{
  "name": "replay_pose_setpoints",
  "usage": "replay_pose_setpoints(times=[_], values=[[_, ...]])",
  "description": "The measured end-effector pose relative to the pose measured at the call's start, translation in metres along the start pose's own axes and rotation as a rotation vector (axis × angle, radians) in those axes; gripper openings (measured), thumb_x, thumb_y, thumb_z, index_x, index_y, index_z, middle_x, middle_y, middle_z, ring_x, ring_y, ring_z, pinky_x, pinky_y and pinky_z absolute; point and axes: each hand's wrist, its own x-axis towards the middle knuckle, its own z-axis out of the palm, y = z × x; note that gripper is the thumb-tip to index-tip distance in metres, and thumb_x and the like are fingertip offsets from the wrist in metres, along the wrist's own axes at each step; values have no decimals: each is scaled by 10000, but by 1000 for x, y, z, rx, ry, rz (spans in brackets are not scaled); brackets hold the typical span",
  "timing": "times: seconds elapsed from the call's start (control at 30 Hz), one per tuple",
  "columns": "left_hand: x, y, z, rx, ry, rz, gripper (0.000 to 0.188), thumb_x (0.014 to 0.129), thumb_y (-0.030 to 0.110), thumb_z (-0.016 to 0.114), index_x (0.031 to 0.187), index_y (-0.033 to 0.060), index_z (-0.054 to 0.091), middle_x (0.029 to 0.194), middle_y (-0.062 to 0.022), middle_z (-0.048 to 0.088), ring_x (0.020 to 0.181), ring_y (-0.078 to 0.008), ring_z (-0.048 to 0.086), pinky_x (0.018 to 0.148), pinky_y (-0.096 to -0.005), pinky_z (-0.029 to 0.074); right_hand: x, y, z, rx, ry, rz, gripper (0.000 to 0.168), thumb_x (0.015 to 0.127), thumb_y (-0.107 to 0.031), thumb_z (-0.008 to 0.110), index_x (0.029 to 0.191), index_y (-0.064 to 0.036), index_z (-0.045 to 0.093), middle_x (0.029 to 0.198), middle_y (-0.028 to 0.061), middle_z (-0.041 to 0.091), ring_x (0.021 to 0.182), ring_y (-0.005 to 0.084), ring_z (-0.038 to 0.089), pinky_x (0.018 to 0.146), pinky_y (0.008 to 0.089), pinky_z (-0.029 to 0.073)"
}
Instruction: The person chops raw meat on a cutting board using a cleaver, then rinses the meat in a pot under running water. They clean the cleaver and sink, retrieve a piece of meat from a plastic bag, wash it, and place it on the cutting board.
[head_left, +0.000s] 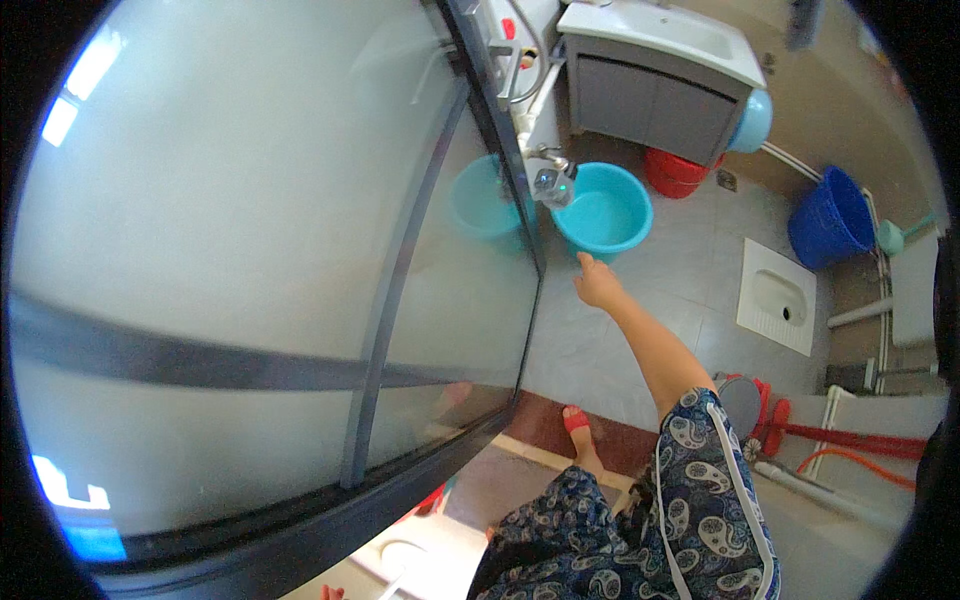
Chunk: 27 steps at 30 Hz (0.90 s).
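My right hand (598, 283) reaches forward over the grey tile floor with nothing in it, its fingers partly spread. Its fingertips come close to the near rim of a turquoise plastic basin (604, 214); whether they touch it I cannot tell. The basin stands on the floor and looks empty. Over its left edge juts a metal tap (551, 157) with a clear, shiny piece (553, 187) below it. Only a few fingertips of my left hand (331, 592) show at the bottom edge, so its grip is hidden.
A frosted glass door (247, 225) in a dark frame fills the left. Ahead are a grey washbasin cabinet (649, 97) and a red bucket (675, 176). A squat toilet (776, 296), a blue bucket (829, 217) and a red-handled tool (847, 439) are on the right. A dark red threshold (622, 427) crosses underfoot.
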Motion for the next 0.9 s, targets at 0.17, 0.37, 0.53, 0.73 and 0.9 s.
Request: replay_pose_setpoints(times=[0.17,0.37,0.53,0.73,0.9], values=[[-37,10,-14,-78,47,-12,427,799,157,600,1207,85,497,971,-119,600,482,-63,411,381,-171,336,-11,-4,39,-149,-229,-108,485,800,-212,546,1226,-22,412,1128,242,520,1037,393,500,876,449,406],[-42,-3,12,-310,41,4,375,844,175,542,1202,94,466,916,-95,571,485,-65,417,374,-175,328,-78,25,88,-247,-525,-214,477,801,-250,519,1182,29,452,1170,238,500,1083,368,488,915,425,394],[-33,-57,-8,-401,70,-27,352,877,198,501,1214,122,434,832,-43,556,455,-37,397,326,-163,281,-124,33,92,-273,-633,-265,472,787,-273,511,1141,38,478,1141,244,516,1044,377,510,898,419,408],[-59,-113,-53,-299,67,-27,327,871,238,494,1146,62,493,744,-63,543,456,-124,415,377,-227,347,-83,31,44,-288,-476,-123,564,777,-244,575,1250,-6,381,1154,238,509,1062,369,499,882,422,416],[-106,-59,-37,-121,238,-283,152,875,240,506,809,104,527,507,45,369,392,-81,333,325,-204,207,33,23,19,-218,-189,-79,690,780,-168,566,1365,-132,201,1062,240,537,976,398,531,822,469,433]])
